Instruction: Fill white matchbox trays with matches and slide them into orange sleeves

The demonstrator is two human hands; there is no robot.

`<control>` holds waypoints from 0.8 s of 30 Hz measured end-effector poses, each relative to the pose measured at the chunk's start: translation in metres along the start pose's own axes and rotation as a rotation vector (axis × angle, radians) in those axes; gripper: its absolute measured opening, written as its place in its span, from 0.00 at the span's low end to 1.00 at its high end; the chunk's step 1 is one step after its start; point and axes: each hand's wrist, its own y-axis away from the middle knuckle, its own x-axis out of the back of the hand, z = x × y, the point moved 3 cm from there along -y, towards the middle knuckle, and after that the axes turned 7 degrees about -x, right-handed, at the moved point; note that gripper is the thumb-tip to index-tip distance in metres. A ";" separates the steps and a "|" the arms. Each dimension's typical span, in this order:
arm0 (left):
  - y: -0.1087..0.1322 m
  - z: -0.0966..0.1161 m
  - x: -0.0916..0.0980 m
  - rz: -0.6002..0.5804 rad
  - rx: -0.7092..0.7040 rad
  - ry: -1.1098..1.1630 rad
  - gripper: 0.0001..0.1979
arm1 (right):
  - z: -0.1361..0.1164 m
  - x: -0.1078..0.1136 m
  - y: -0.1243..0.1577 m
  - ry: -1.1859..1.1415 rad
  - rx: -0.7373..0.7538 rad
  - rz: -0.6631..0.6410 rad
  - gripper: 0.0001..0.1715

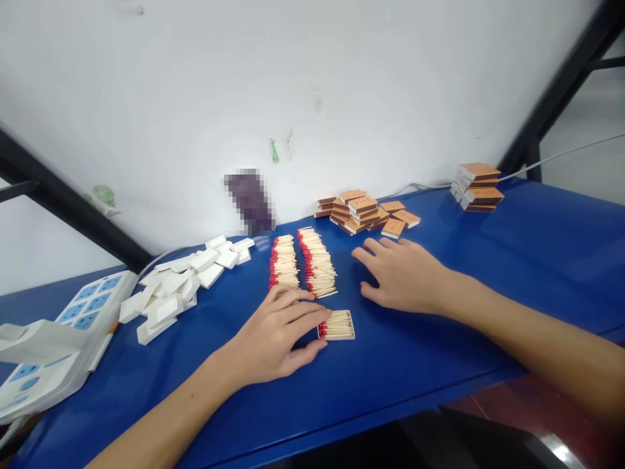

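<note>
A small white matchbox tray [352,335], filled with red-tipped matches [336,324], lies on the blue table. My left hand [276,335] grips its left end, thumb along the near side and fingers at the far side. Just beyond it, two long rows of loose matches, the left row [284,260] and the right row [318,264], lie side by side with red heads to the left. To the right, my right hand [403,273] is palm down over the table, fingers apart and holding nothing, near several orange matchbox covers [364,207].
White empty trays [180,280] are heaped at the left. A white power strip [97,299] stands at the far left. Closed orange matchboxes [478,187] are stacked at the back right. Behind, a dark blurred rectangle [251,200] leans by the white wall, where a cable runs.
</note>
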 end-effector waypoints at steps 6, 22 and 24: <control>-0.002 -0.001 0.003 0.018 0.022 0.005 0.10 | 0.029 0.000 0.004 -0.030 -0.105 -0.244 0.15; 0.002 -0.002 -0.001 -0.012 0.015 0.021 0.09 | 0.002 0.012 0.004 -0.536 0.234 -0.546 0.19; 0.002 -0.002 -0.001 -0.013 0.016 0.026 0.09 | 0.002 0.010 0.002 -0.541 0.241 -0.530 0.19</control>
